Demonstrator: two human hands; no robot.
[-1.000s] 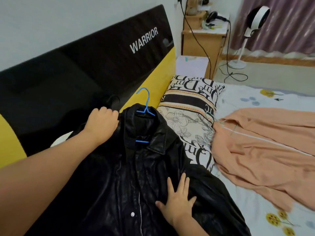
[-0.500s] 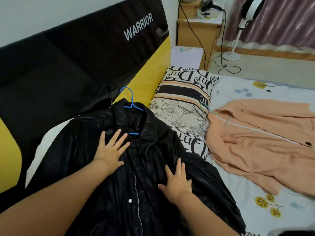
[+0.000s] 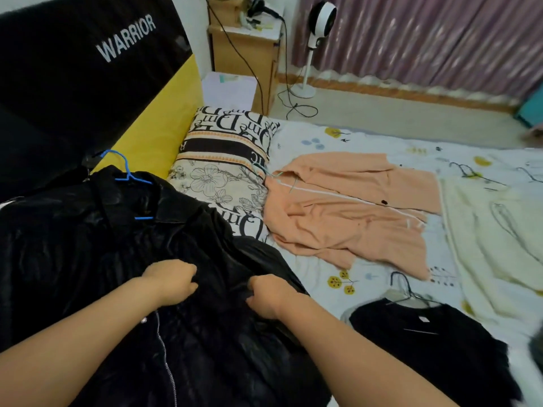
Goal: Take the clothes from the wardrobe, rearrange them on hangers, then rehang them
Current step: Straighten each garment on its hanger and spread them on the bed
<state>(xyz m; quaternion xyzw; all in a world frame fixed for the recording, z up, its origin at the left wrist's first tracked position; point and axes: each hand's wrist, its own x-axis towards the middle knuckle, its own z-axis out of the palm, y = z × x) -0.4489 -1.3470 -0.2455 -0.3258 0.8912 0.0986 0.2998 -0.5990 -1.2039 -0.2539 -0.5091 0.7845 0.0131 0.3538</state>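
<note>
A black leather jacket lies front-up on the left side of the bed, its long axis running from the collar, up near the yellow and black headboard, down toward the person at the lower edge of the view. A blue hanger sits inside its collar, the hook pointing up and left toward the headboard. The zipper line runs down the middle of the jacket between the two forearms.

The left hand rests on the jacket's chest with its fingers curled under, bunching the leather at the front opening. The right hand is just beside it, its fingers likewise clenched on a fold of the jacket's right front panel. The two hands are near each other but apart.

The jacket's right shoulder overlaps a patterned pillow that lies against the headboard. Right of the pillow a peach garment is spread flat across the floral sheet, its neck toward the pillow. A cream garment lies farther right. A black top on a dark wire hanger lies near the right forearm, hook pointing up the bed.

Beyond the bed stand a wooden nightstand, a white standing fan and purple curtains
</note>
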